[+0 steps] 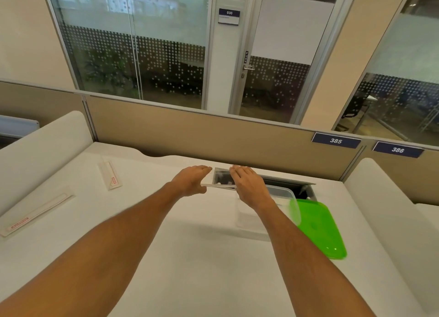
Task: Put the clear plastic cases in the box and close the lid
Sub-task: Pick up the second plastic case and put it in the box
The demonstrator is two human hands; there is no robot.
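Observation:
I hold a flat clear plastic case [219,186] edge-on between my left hand [192,180] and my right hand [248,182], above the far middle of the white desk. Just below my right wrist stands the clear plastic box [251,224], open at the top. Its green lid [319,228] lies flat on the desk to the right of the box, partly behind its rim. Two more clear cases rest on the desk at left: a short one [110,175] with a red label, and a long one [35,214] near the left edge.
An open cable slot [288,183] is cut into the desk behind the box. A beige partition [213,136] closes off the far side, with padded white dividers [42,140] at left and right. Bare desk surface [202,257] lies between my forearms.

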